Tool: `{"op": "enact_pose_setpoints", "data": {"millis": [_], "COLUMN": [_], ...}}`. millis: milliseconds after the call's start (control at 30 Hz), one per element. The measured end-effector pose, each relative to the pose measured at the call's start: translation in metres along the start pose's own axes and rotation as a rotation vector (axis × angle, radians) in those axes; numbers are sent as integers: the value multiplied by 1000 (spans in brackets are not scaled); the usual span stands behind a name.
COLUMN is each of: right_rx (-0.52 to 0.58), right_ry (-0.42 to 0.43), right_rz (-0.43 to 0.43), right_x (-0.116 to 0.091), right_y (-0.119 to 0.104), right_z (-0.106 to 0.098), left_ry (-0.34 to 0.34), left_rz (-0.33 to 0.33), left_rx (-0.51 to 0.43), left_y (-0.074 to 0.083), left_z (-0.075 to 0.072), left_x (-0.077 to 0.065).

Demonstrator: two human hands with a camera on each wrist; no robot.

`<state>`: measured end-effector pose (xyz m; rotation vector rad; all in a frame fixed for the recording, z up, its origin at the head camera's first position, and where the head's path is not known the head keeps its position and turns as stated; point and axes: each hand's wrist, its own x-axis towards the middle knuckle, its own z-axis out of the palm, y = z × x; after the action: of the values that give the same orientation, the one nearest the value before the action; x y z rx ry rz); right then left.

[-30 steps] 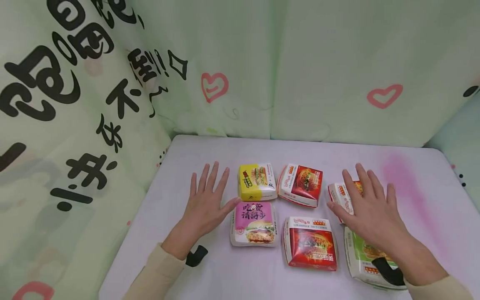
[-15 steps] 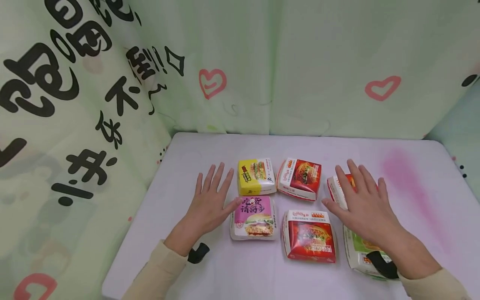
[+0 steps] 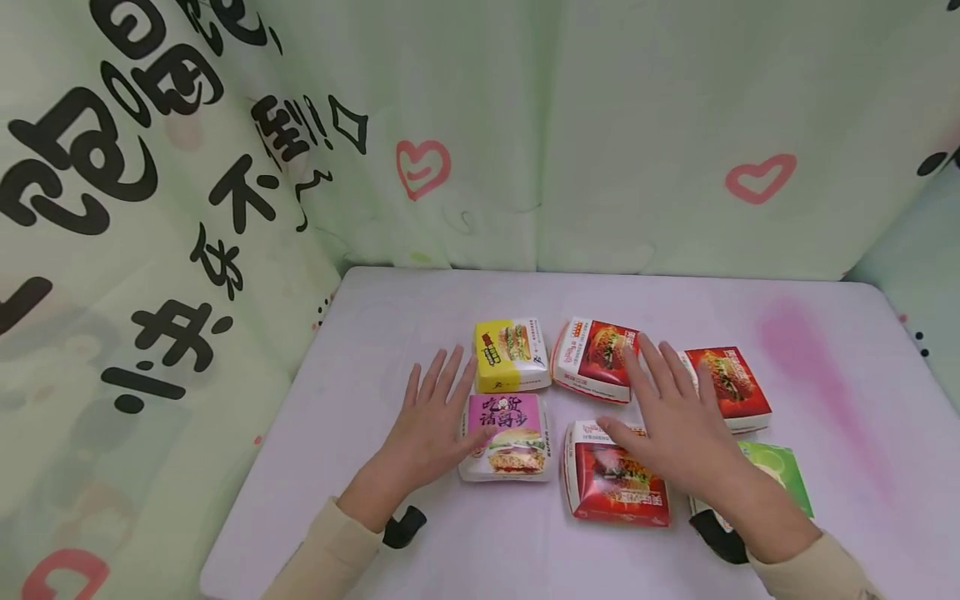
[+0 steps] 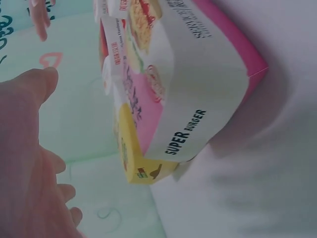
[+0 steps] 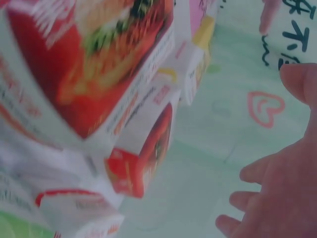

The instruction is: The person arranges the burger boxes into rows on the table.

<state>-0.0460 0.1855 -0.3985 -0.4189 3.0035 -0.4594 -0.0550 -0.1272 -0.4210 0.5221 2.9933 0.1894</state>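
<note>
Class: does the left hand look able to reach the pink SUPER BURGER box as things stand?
Probably yes: the left hand is empty and close to the pink SUPER BURGER box, with nothing visible between them.

In the head view, the right hand (image 3: pixel 675 427) hides the right edge of the back red box (image 3: pixel 603 354), the left side of the right red box (image 3: pixel 733 387) and the upper right corner of the front red box (image 3: pixel 618 496). The right forearm (image 3: pixel 772 512) and black strap (image 3: pixel 716 540) cover most of the green box (image 3: pixel 783 477). The left hand (image 3: pixel 429 433) covers a bit of the pink box (image 3: pixel 517 454). Both sleeves (image 3: pixel 817 571) run off the bottom edge. The left wrist view cuts off the left hand and pink box; the right wrist view crops and blurs the front red box.
</note>
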Motion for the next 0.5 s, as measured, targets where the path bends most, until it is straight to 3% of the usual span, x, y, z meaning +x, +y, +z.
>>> {"op": "enact_pose_setpoints", "data": {"millis": [233, 500], "right_rx": [-8, -17], "right_ry": [-14, -55], "right_rz": [-66, -108], "right_x": [3, 3], "right_y": [-21, -37], "right_z": [17, 32], "left_ry": [-11, -47], "left_rz": [24, 60], "left_rx": [-52, -40], "left_y": [1, 3], "left_z": [9, 22], "left_x": [-7, -9]}}
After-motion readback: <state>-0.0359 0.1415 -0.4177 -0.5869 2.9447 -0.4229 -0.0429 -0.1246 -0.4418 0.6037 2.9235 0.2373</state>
